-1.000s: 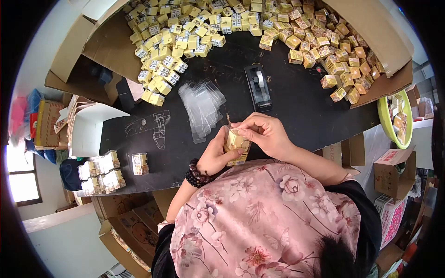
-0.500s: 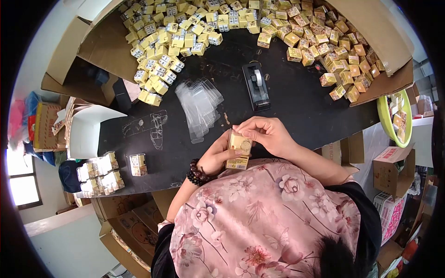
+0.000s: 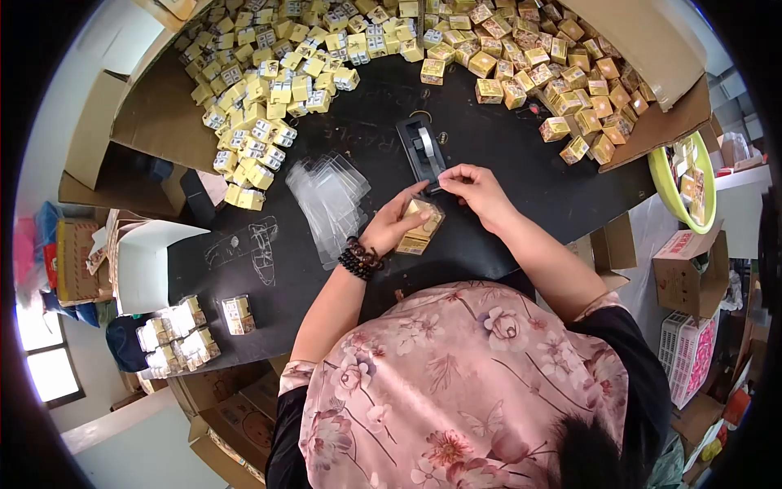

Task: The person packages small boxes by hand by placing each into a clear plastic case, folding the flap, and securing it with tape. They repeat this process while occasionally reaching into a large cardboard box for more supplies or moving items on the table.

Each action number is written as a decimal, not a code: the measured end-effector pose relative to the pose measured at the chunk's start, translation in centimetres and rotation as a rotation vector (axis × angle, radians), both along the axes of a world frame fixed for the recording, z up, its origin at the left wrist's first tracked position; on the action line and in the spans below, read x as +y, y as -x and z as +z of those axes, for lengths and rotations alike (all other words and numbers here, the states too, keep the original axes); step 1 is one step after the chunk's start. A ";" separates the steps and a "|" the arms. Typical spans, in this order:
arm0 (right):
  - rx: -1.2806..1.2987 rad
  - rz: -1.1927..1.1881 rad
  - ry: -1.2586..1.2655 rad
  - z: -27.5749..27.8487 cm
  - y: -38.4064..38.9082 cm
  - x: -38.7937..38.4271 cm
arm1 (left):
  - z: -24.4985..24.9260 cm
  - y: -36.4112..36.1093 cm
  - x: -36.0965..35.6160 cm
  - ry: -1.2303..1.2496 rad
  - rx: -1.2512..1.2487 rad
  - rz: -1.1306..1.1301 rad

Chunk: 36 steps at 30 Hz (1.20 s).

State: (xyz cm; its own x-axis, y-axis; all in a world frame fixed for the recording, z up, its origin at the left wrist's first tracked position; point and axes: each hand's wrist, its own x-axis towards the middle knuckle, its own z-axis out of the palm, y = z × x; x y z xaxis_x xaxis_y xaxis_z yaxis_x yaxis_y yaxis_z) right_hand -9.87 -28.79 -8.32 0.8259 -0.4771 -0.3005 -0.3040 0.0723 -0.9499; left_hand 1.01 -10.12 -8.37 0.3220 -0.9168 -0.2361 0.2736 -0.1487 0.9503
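My left hand [image 3: 393,225] is closed around a small yellow box [image 3: 417,234] in what looks like a clear plastic sleeve, its thumb lying across the top. Just beyond it stands a black tape dispenser [image 3: 414,147] with a roll of tape [image 3: 427,142]. At the dispenser's near end, my right hand [image 3: 476,196] pinches a short strip of clear tape, of which little shows between thumb and forefinger. Flat clear plastic sleeves [image 3: 327,204] lie fanned out to the left of both hands.
Yellow-and-white boxes [image 3: 269,90] are heaped at the back left, orange-yellow boxes [image 3: 562,73] at the back right. Several wrapped boxes [image 3: 175,338] and one single box [image 3: 238,315] sit at the left front. A yellow-green basket [image 3: 709,196] hangs by the right edge.
Both hands have moved forward from near the body toward the dispenser. My right hand has let go of the box and gone to the tape; my left hand keeps the box.
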 end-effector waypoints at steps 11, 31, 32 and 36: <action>-0.025 -0.097 -0.417 -0.7 2.1 2.4 | -0.2 -0.1 -0.1 0.042 0.235 0.006; 0.138 0.040 -0.733 3.0 5.2 4.0 | 3.6 3.0 1.6 0.036 -0.741 0.136; 0.144 0.029 -0.710 3.2 5.2 4.3 | 3.7 3.1 1.6 0.047 -0.819 0.143; -0.177 0.132 0.125 1.6 5.3 5.1 | 3.3 3.6 1.7 0.034 -0.529 0.107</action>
